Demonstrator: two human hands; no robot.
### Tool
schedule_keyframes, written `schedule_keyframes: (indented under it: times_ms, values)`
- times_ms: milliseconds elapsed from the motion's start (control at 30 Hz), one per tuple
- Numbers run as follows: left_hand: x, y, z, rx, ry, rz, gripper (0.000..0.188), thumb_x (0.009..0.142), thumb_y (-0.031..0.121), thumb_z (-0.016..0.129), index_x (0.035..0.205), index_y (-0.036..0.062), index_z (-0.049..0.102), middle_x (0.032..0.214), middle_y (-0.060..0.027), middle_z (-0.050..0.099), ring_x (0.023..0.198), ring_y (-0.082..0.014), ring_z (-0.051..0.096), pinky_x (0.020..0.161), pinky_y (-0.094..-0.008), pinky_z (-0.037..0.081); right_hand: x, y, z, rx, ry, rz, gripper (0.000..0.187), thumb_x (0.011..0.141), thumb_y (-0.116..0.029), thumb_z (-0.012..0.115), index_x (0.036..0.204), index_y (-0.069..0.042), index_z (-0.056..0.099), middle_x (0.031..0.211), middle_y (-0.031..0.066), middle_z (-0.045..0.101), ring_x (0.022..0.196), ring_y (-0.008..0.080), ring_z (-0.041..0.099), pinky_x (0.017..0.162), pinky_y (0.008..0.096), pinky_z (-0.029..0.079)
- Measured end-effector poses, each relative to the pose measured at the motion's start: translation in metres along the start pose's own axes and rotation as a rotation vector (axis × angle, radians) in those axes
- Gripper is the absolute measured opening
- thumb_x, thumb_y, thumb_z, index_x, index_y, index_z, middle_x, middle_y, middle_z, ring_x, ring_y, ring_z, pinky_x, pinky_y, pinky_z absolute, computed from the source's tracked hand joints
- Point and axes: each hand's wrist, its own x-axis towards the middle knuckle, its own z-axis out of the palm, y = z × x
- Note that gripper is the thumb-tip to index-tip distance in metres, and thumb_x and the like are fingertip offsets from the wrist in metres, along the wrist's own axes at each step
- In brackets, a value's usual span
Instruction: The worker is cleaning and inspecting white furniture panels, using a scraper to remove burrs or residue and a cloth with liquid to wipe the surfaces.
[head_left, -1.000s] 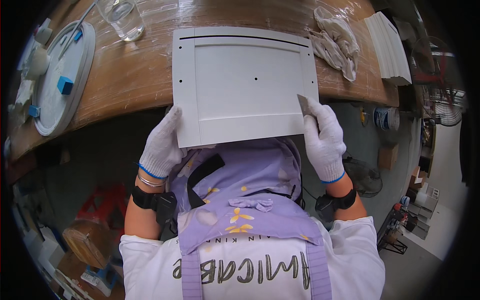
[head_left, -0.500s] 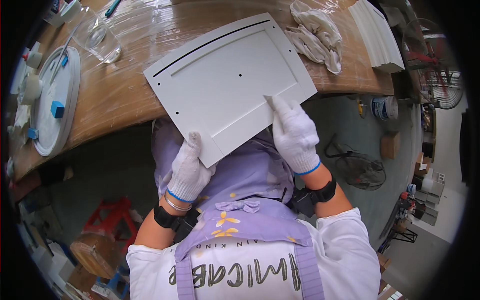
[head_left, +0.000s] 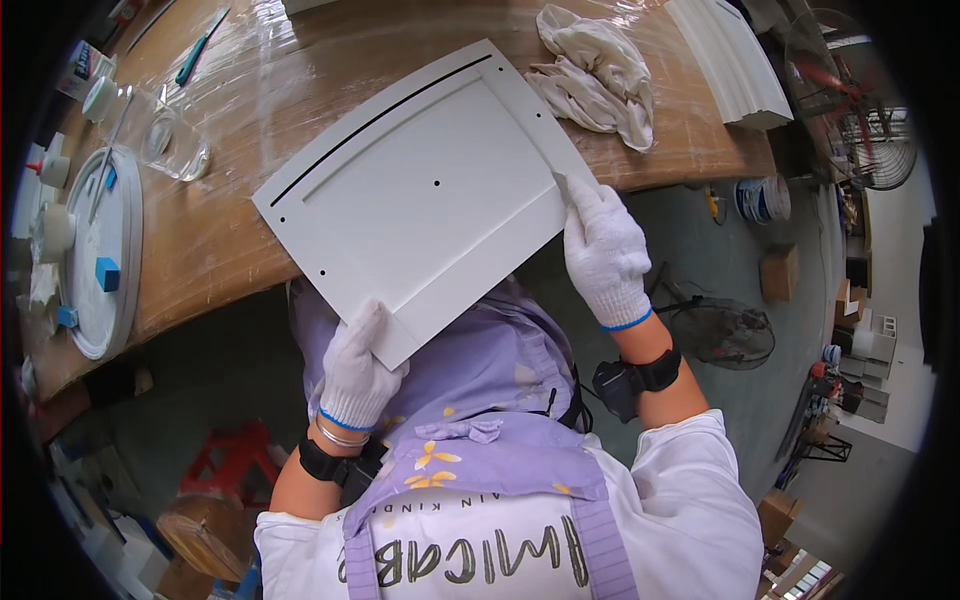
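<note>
A white panel (head_left: 430, 215) with a curved far edge, a long dark slot and several small dark holes rests partly on the table and partly over my lap. My left hand (head_left: 358, 365), in a white knitted glove, is closed on its near left corner, thumb on top. At the panel's right edge is my right hand (head_left: 606, 245), gloved alike, its fingers pressed together around a small thin grey piece (head_left: 561, 184). The tip of that piece touches the panel near the end of a raised strip. What exactly the piece is cannot be made out.
A crumpled white cloth (head_left: 600, 80) lies beyond the panel. White boards (head_left: 735, 70) are stacked at the far right. Leftward stand a clear jar (head_left: 178, 145), a teal cutter knife (head_left: 195, 55) and a round white lid (head_left: 120, 270) with blue blocks. A fan (head_left: 725, 332) is on the floor.
My right hand has moved right along the panel to its edge with the grey piece. The panel and my left hand have shifted slightly left and nearer in the view.
</note>
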Motion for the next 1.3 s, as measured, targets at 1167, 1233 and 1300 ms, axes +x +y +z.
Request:
schedule_keyframes:
  times_ms: [1167, 1233, 1300]
  values:
    - [-0.001, -0.002, 0.012, -0.152, -0.176, 0.088, 0.052, 0.099, 0.034, 0.05, 0.139, 0.0036, 0.037, 0.133, -0.0146, 0.05, 0.125, -0.03, 0.049, 0.106, -0.0432, 0.042, -0.013, -0.062, 0.007, 0.001, -0.171, -0.016, 0.043, 0.08, -0.002, 0.056, 0.123, -0.007, 0.056, 0.084, 0.0143, 0.059, 0.069, 0.0328, 0.061, 0.058, 0.0422, 0.051]
    - [0.002, -0.002, 0.013, -0.149, -0.171, 0.077, 0.052, 0.099, 0.034, 0.05, 0.138, 0.0036, 0.037, 0.133, -0.0147, 0.05, 0.125, -0.03, 0.049, 0.106, -0.0432, 0.042, -0.018, -0.09, -0.003, 0.042, -0.336, -0.155, 0.042, 0.08, -0.003, 0.056, 0.123, -0.006, 0.056, 0.082, 0.0143, 0.059, 0.068, 0.0317, 0.062, 0.058, 0.0413, 0.051]
    - [0.005, -0.003, 0.01, -0.16, -0.227, 0.086, 0.051, 0.099, 0.036, 0.049, 0.137, 0.0037, 0.038, 0.132, -0.0149, 0.05, 0.124, -0.03, 0.05, 0.105, -0.0432, 0.043, -0.033, -0.117, -0.006, 0.209, -0.538, -0.428, 0.041, 0.081, -0.007, 0.055, 0.122, -0.005, 0.057, 0.08, 0.0124, 0.058, 0.066, 0.0296, 0.062, 0.058, 0.0383, 0.052]
